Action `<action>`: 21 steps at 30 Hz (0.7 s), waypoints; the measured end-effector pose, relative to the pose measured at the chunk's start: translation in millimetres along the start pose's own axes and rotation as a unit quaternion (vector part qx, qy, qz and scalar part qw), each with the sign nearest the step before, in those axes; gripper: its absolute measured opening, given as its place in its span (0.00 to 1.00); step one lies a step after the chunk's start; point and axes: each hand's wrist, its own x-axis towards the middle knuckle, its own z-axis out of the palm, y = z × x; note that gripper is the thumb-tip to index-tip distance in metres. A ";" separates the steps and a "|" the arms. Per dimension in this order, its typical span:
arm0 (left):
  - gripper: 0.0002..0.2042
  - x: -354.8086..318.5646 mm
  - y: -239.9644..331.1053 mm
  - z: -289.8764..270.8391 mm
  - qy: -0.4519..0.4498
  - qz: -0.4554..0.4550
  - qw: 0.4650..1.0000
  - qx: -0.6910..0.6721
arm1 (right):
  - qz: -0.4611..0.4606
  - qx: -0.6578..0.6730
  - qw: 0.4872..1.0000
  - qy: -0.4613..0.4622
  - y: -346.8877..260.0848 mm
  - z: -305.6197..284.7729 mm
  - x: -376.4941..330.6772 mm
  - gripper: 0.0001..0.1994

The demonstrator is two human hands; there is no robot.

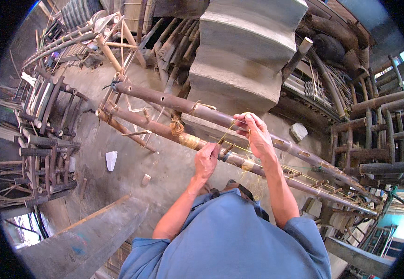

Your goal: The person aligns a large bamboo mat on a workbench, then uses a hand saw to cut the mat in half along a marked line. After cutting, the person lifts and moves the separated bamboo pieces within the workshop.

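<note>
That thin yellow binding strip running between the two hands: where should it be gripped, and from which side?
Probably pinch the strip on its free taut stretch between left hand and right hand, coming from above on the person's side; lower down it lies against the bamboo poles.

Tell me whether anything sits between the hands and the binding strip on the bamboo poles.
Nothing visible does. The left hand and right hand both pinch the thin yellowish strip directly, pulled taut between them just over the dark bamboo poles.
</note>
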 end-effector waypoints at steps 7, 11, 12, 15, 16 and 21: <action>0.09 -8.2 -0.1 -4.8 -0.009 -0.096 0.985 -0.145 | 0.009 -0.078 0.992 -0.095 -25.5 -0.5 -54.7 0.16; 0.12 -3.2 1.9 -10.2 -0.018 -0.181 0.929 -0.321 | 0.050 -0.313 0.895 -0.312 -9.0 -3.8 -102.8 0.20; 0.12 -2.8 1.2 -11.0 0.004 -0.200 0.901 -0.385 | 0.046 -0.400 0.847 -0.347 -10.4 0.0 -116.8 0.20; 0.14 -1.4 -6.8 -17.2 0.036 -0.223 0.819 -0.528 | 0.032 -0.489 0.822 -0.290 -9.9 -9.4 -118.1 0.18; 0.14 -1.5 -4.1 -21.5 0.043 -0.229 0.798 -0.556 | 0.001 -0.499 0.838 -0.219 -13.0 -9.9 -113.6 0.18; 0.14 0.9 -1.6 -41.0 0.009 -0.223 0.776 -0.589 | -0.024 -0.520 0.851 -0.067 -32.6 22.0 -79.1 0.15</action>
